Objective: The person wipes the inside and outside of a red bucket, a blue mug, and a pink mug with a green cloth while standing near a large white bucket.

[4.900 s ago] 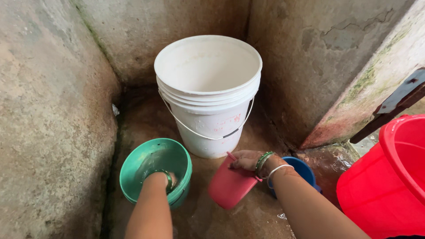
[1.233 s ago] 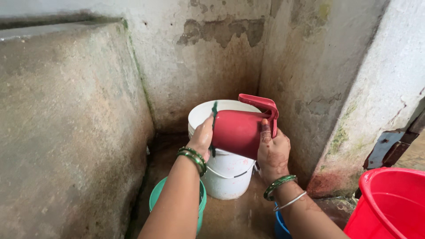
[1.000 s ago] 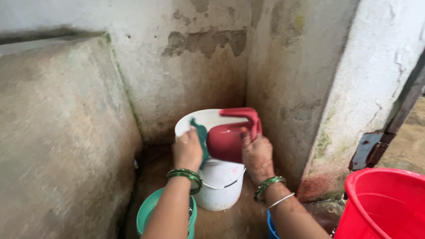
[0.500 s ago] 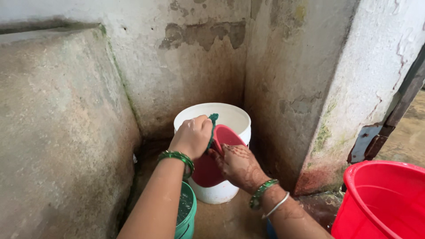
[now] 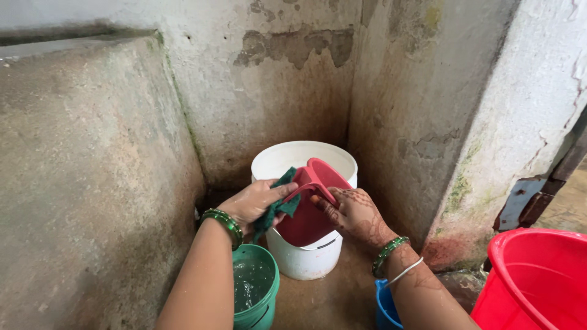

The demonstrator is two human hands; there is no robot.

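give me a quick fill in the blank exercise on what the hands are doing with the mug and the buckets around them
1. The left hand presses a green scrub pad against a mug whose colour is ____.
2. The right hand holds the mug over a bucket that is ____ in colour.
3. The small green container below the left wrist holds ____.
4. The big bucket at the right edge is ____.

Missing words: red; white; water; red

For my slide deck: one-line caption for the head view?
Left hand rubs green cloth on red mug held by right hand over white bucket.
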